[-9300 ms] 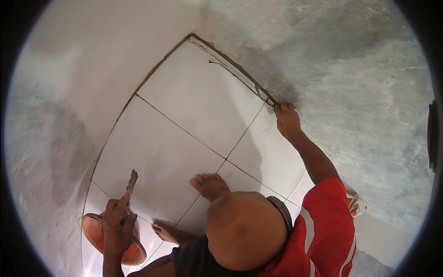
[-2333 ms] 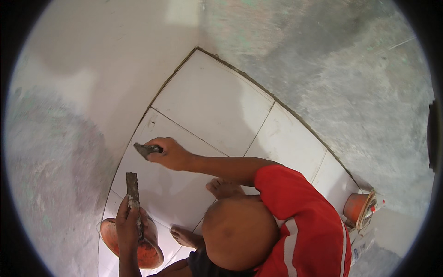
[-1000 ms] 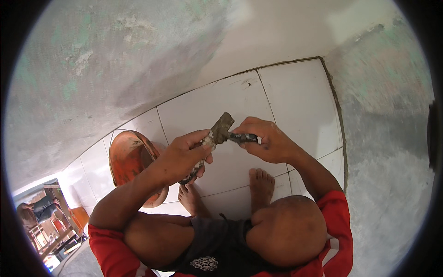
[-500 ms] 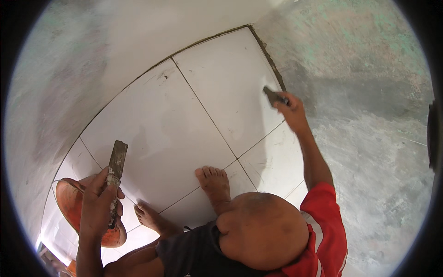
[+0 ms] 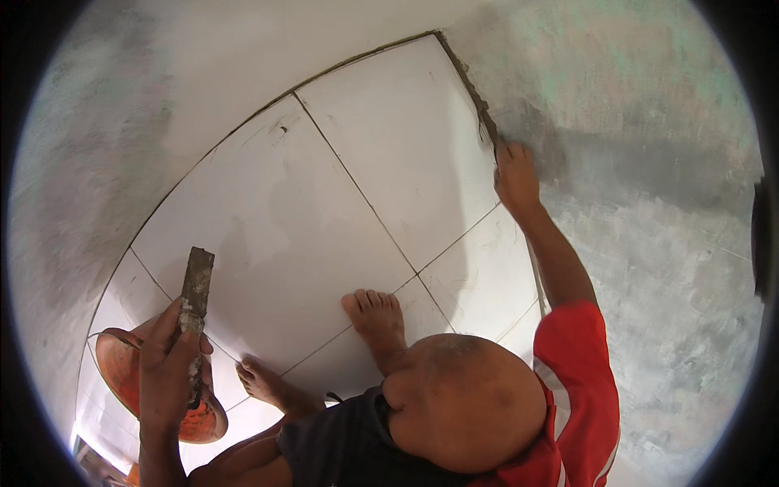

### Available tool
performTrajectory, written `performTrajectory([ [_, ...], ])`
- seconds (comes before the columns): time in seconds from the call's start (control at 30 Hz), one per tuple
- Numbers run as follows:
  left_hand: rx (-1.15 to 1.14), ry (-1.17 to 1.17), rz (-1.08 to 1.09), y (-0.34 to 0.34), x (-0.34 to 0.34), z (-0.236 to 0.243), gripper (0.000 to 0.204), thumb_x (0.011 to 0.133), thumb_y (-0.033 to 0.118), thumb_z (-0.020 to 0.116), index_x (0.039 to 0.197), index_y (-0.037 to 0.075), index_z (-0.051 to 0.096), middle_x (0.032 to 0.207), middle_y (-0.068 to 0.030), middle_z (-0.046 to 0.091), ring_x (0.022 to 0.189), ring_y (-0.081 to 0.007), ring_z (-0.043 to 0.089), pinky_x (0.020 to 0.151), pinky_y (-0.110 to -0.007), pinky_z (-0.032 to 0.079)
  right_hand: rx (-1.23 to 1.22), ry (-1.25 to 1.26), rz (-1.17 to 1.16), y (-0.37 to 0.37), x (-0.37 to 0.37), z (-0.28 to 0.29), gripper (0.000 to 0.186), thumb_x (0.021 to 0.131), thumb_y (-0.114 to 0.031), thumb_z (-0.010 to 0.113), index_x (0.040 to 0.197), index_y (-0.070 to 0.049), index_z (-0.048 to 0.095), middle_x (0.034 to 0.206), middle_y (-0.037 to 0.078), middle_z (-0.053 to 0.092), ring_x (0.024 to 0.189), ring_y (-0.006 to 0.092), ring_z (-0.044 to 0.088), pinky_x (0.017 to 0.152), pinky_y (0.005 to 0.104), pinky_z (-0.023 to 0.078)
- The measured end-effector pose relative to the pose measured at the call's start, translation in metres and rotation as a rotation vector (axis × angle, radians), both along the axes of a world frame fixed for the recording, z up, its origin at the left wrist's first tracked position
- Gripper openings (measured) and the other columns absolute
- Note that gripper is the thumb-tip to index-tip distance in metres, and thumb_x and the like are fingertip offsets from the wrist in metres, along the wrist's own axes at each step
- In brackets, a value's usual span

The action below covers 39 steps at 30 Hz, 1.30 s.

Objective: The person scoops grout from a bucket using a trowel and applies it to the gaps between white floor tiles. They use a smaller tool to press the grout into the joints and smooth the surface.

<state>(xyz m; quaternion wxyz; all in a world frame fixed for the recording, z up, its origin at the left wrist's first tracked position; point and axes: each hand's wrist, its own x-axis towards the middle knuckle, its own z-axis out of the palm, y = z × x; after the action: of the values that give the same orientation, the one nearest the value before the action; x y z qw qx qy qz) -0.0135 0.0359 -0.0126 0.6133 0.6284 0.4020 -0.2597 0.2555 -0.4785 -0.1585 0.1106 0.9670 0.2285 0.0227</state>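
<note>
Head view: orange bowl (image 5: 122,377) lower left, contents unclear. Left hand (image 5: 169,373) grips trowel (image 5: 193,312) over it. Right hand (image 5: 516,174) presses tile (image 5: 398,138) edge, grip unclear. Grey floor (image 5: 649,268) right.

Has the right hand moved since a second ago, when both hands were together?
Yes. The right hand has gone out to the far edge of the white tiles, away from the left hand.

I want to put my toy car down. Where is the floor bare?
The big white tiles lie bare between the left hand with its flat tool and the right hand at the tile edge. It is crowded near the feet and orange bowl.
</note>
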Motion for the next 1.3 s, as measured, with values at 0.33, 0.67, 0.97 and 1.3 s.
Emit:
performTrajectory([
  [0.33, 0.04, -0.025, 0.067, 0.0, -0.004, 0.0, 0.049, 0.1, 0.005, 0.046, 0.148, -0.001, 0.043, 0.083, -0.005, 0.059, 0.053, -0.0103, 0.056, 0.044, -0.024, 0.046, -0.025, -0.072, 0.069, -0.017, 0.001, -0.027, 0.035, 0.082, -0.001, 0.061, 0.117, -0.001, 0.063, 0.107, 0.011, 0.058, 0.101, 0.0318, 0.059, 0.082, 0.0432, 0.057],
  [0.67, 0.04, -0.072, -0.009, -0.009, 0.005, 0.002, 0.049, 0.099, 0.004, 0.046, 0.148, -0.001, 0.044, 0.083, -0.0049, 0.06, 0.055, -0.0097, 0.056, 0.045, -0.024, 0.047, -0.025, -0.077, -0.023, 0.025, 0.038, -0.023, 0.037, 0.085, -0.001, 0.059, 0.122, 0.0, 0.06, 0.108, 0.012, 0.058, 0.104, 0.033, 0.059, 0.087, 0.0434, 0.057],
  [0.97, 0.103, 0.06, -0.016, -0.013, 0.013, 0.008, 0.049, 0.1, 0.007, 0.049, 0.148, 0.002, 0.046, 0.083, -0.0037, 0.061, 0.057, -0.0089, 0.057, 0.049, -0.022, 0.046, 0.067, -0.066, -0.013, 0.031, 0.012, -0.003, 0.04, 0.085, -0.004, 0.06, 0.125, -0.003, 0.061, 0.115, 0.014, 0.058, 0.106, 0.0332, 0.059, 0.089, 0.0459, 0.055],
  [1.3, 0.152, -0.022, -0.036, -0.018, 0.007, 0.0, 0.042, 0.101, 0.01, 0.051, 0.142, 0.001, 0.053, 0.081, -0.0025, 0.06, 0.057, -0.0074, 0.055, 0.051, -0.022, 0.045, 0.045, -0.188, -0.171, 0.134, 0.111, -0.032, 0.02, 0.085, -0.014, 0.067, 0.103, -0.006, 0.072, 0.112, 0.008, 0.06, 0.109, 0.0291, 0.057, 0.081, 0.0454, 0.057],
])
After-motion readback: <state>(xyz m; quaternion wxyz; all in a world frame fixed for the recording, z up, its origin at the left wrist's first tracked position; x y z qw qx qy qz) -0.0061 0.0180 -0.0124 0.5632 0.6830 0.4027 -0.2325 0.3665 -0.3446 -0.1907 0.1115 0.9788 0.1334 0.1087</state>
